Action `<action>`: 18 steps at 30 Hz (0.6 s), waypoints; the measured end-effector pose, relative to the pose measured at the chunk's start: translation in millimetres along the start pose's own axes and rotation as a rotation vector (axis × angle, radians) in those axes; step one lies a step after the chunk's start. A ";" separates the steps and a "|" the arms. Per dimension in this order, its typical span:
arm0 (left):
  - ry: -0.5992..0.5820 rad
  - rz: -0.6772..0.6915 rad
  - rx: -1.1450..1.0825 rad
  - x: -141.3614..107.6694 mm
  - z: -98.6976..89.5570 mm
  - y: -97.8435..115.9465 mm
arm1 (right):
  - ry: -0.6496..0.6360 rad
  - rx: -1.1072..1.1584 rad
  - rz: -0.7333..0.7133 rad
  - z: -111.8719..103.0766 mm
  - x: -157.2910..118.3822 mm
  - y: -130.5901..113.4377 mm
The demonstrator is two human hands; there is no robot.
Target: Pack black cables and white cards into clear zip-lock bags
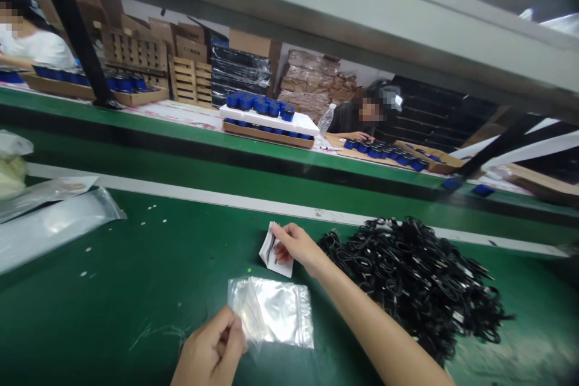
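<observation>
My left hand (pixel 215 347) is closed, pinching the edge of a clear plastic bag (pixel 248 307) low in the view. Beneath and to the right of it, more clear zip bags (pixel 283 313) lie flat on the green table. Farther forward, my right hand (pixel 296 246) has its fingers closed on a small folded white leaflet (pixel 270 253), which stands partly opened out. Dark marks show on the leaflet, but I cannot read them. Just right of my right forearm lies a large heap of black cables (pixel 420 283).
Large plastic bags (pixel 58 223) lie at the left. A pale strip (pixel 217 198) crosses the table. Beyond it, blue round items stand on a white foam tray (pixel 266 119), beside a water bottle (pixel 325 119). Two people sit on the far side; a shelf beam (pixel 316 6) spans overhead.
</observation>
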State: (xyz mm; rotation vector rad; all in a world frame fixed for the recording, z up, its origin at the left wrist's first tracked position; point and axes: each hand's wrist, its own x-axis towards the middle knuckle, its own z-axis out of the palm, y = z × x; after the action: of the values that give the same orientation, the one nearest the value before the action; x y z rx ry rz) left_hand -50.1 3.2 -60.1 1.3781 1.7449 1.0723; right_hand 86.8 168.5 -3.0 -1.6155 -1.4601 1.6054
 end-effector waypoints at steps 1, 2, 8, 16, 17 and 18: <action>0.006 -0.004 -0.005 -0.1 0.0 0.7 | -0.006 0.012 -0.001 -0.9 0.4 1.4; 0.012 -0.011 -0.012 -0.3 -0.2 1.6 | -0.013 0.022 -0.005 -2.1 1.1 2.6; 0.058 -0.109 -0.113 -2.1 -6.0 13.7 | 0.093 0.039 -0.154 -17.5 -19.8 7.8; 0.219 -0.250 -0.379 1.5 -13.3 39.7 | 0.081 -0.337 -0.563 5.0 -125.2 44.7; 0.243 -0.222 -0.349 1.4 -13.0 41.8 | 0.064 -0.412 -0.629 13.6 -130.2 49.6; 0.274 -0.182 -0.299 1.1 -12.6 43.2 | 0.062 -0.457 -0.683 22.3 -132.6 53.4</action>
State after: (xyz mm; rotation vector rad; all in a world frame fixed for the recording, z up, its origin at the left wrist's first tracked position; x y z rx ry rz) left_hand -42.7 6.4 -15.8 0.9058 1.7710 1.4019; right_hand 116.2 27.0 5.1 -1.1411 -2.1444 0.8705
